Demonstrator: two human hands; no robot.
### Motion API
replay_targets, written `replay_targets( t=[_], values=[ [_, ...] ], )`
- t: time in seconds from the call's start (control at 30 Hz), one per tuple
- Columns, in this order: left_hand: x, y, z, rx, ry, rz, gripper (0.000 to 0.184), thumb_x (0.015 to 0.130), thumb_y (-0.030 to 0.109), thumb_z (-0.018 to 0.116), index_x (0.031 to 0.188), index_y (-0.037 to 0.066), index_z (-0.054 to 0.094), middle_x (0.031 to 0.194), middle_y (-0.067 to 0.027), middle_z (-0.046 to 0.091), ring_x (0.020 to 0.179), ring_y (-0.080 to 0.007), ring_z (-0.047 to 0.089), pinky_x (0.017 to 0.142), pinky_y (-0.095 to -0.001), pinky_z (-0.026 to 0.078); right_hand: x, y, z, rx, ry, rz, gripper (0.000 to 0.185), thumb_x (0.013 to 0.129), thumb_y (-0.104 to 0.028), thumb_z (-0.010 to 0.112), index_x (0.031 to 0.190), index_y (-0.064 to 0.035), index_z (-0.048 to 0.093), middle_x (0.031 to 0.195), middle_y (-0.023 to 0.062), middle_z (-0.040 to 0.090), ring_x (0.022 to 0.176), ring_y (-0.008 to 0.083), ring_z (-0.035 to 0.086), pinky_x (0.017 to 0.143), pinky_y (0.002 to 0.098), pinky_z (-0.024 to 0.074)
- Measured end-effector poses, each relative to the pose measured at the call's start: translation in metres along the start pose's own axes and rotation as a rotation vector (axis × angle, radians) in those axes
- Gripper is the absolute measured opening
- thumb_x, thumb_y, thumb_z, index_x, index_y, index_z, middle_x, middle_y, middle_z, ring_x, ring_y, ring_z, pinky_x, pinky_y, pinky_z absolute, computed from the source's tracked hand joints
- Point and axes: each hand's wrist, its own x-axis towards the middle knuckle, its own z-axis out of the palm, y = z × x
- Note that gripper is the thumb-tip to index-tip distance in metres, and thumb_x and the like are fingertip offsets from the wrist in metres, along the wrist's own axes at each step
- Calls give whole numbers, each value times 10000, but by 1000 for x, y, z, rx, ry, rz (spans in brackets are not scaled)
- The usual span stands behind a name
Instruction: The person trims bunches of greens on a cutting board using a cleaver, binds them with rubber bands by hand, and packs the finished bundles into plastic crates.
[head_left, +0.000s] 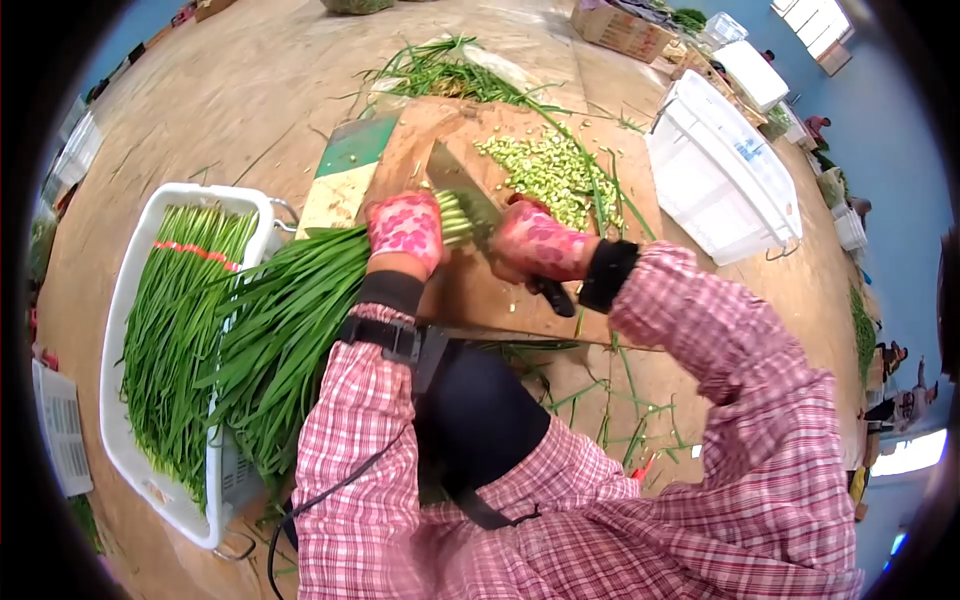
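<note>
In the head view, my left hand (405, 232), in a pink patterned glove, is closed around a bunch of garlic chives (300, 310). Their pale stem ends point right over the wooden cutting board (470, 295), while the green leaves trail left across the white basket's edge. My right hand (543, 243), gloved alike, grips a cleaver (462, 190) whose black handle end sticks out below the fist. The blade stands at the stem ends, close to my left hand; whether it touches them I cannot tell. Pale cut stem pieces (555, 178) are scattered over the board's far right part.
A white basket (112, 380) on the left holds chives tied with a red band. An upright white bin (715, 175) stands to the right. Loose green trimmings (450, 78) lie beyond the board, others on the floor below it. Cartons and people are in the background.
</note>
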Motion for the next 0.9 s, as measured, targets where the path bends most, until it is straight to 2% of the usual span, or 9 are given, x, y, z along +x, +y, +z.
replay_targets(
  t=[0.1,0.13,0.23,0.33,0.47,0.6,0.7,0.73,0.9],
  values=[
    [9,0,7,-27,11,-20,458,620,296,826,1024,121,700,1007,-102,719,959,-295,692,839,-453,502,46,124,-6,122,540,-448,145,771,-77,652,632,-100,619,598,49,586,551,165,591,495,358,477],
    [8,0,3,-42,5,1,491,620,333,841,1034,113,696,1031,-119,715,984,-306,685,840,-456,510,33,86,4,612,608,-332,146,813,-100,635,668,-96,623,611,42,579,554,173,580,497,351,469],
    [-4,-10,-10,-102,-67,0,634,599,402,862,1110,88,656,1060,-149,703,1018,-322,668,866,-444,516,9,38,-1,775,39,22,180,916,-123,538,778,-45,622,613,24,557,521,164,566,485,312,481],
    [10,-24,-15,-186,-177,30,919,563,468,873,1300,19,559,1131,-199,672,1062,-345,639,925,-405,496,-21,-68,12,303,435,372,176,889,-124,516,790,-2,595,571,42,545,478,137,548,420,296,457],
    [27,-41,-18,-326,-307,89,885,572,479,867,1258,2,577,1077,-199,687,1013,-312,660,905,-379,493,-32,-76,12,387,513,211,288,877,-108,583,614,-1,535,504,80,507,394,164,507,354,312,383],
    [16,-30,-38,-425,-334,15,604,619,335,872,1098,35,662,947,-136,715,840,-249,685,768,-385,543,-18,-18,-1,321,85,-371,350,859,-181,597,546,-53,504,509,86,532,442,157,547,406,315,427],
    [12,-23,-38,-533,-324,104,691,609,258,904,1187,20,610,966,-115,717,840,-213,677,791,-374,551,-16,-16,-1,109,129,-207,316,901,-173,545,618,-36,573,571,78,566,507,162,573,436,323,443],
    [23,-30,-23,-593,-345,86,782,586,255,920,1240,-3,578,1035,-141,708,926,-231,677,853,-382,539,-2,5,-4,353,21,-353,408,947,-341,497,773,7,623,639,125,596,538,232,611,463,365,495],
    [53,-64,13,-425,-326,109,828,562,347,880,1232,-30,572,1074,-234,676,1015,-341,657,883,-417,518,101,62,-2,-971,345,-488,276,769,-295,583,657,-52,651,586,120,584,492,292,573,454,421,470]
  ],
)
